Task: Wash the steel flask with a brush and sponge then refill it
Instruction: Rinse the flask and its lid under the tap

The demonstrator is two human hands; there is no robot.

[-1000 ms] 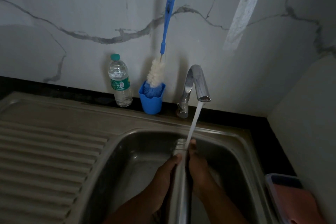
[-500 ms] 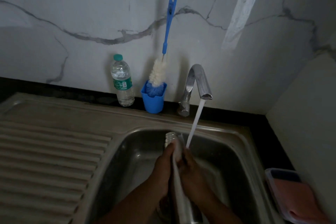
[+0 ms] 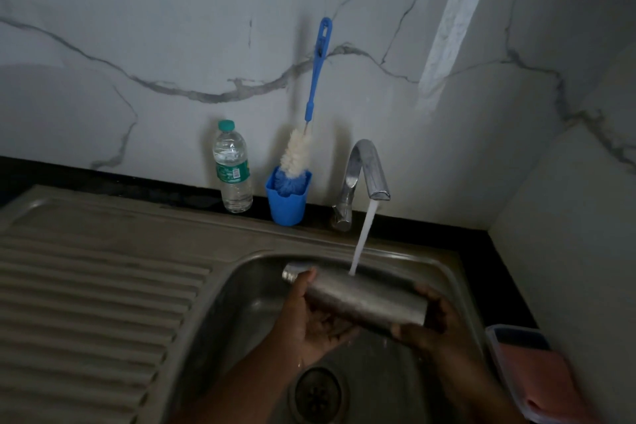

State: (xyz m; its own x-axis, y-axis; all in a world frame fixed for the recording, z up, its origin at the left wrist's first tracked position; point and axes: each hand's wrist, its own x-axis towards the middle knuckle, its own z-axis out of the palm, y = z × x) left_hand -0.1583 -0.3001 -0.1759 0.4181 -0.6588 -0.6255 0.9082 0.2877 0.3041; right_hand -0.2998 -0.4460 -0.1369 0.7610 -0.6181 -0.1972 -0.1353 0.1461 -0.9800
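Steel flask point(image 3: 358, 298) sideways under tap stream, both hands holding, btl label point(image 3: 232, 174) unreadable

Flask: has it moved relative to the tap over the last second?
Yes. The flask has swung from end-on under the tap to lying crosswise, neck to the left, with the stream hitting its side.

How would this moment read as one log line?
rinse | steel flask sideways under tap stream | left hand near neck | right hand at base | brush unused

A plastic water bottle point(image 3: 233, 167) stands just left of a blue cup point(image 3: 287, 204)
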